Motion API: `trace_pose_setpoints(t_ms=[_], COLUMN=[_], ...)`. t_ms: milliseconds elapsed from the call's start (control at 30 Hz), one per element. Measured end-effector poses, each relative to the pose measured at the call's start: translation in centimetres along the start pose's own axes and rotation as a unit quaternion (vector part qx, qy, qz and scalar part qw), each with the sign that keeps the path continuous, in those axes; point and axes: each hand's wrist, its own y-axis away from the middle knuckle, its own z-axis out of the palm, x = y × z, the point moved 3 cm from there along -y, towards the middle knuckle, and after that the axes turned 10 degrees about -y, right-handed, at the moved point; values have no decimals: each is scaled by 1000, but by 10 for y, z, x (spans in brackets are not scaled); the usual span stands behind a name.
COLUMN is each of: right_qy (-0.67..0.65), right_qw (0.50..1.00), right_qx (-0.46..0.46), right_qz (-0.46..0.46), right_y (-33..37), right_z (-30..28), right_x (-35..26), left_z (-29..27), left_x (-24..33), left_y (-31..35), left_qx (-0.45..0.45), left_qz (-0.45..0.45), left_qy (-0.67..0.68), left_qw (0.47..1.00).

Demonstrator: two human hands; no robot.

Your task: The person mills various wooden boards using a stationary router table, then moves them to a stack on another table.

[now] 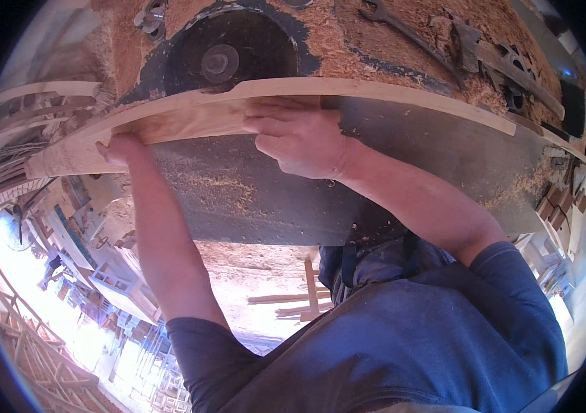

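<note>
A long, pale wooden board [190, 113] with a curved upper edge lies across the grey metal machine table [293, 203]. My left hand [122, 148] grips its lower edge near the left end, thumb showing and the other fingers mostly hidden. Farther right, my right hand [300, 138] lies on the board's face, its fingers stretched to the left and pressed against the wood. Just beyond the board's far edge sits a dark round disc [252, 51] with a metal spindle [219, 63] at its centre. Part of the disc is hidden behind the wood.
Sawdust [217, 193] is scattered on the tabletop and heaped at the back. A wrench [410, 38] and a hammer-like tool [506, 65] lie at the far right. Curved wooden pieces [45, 103] are stacked at left. Wooden sticks [286, 299] lie on the floor below.
</note>
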Motion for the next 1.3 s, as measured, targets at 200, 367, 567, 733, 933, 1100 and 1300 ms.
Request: trace_pose_setpoints(t_ms=[200, 367, 567, 733, 933, 1100, 1300], right_qy=[-2, -18, -4, -25, -9, -25, -20], right_qw=[1000, 1000, 1000, 999, 1000, 999, 999], right_qx=[2, -4, -5, -30, -17, -28, -27], right_qz=[-4, -5, 17, -10, 17, 1, 7], right_y=[-16, -23, -28, -40, -35, -43, -45], right_z=[14, 20, 32, 42, 43, 52, 54], right_x=[-7, -12, -4, -19, -8, -12, -12], left_z=[23, 65, 36, 109, 75, 84, 87], left_x=[6, 31, 24, 74, 61, 56, 61], left_y=[-8, -25, -49, -83, -97, -88, -110], left_qx=[-19, -58, 3, -41, 10, 38, -39], left_qz=[-24, -324, -59, -77, -121, -66, -57], left_qy=[-157, -536, -410, -129, -277, -142, -494], left_qw=[987, 777, 910, 988, 953, 987, 866])
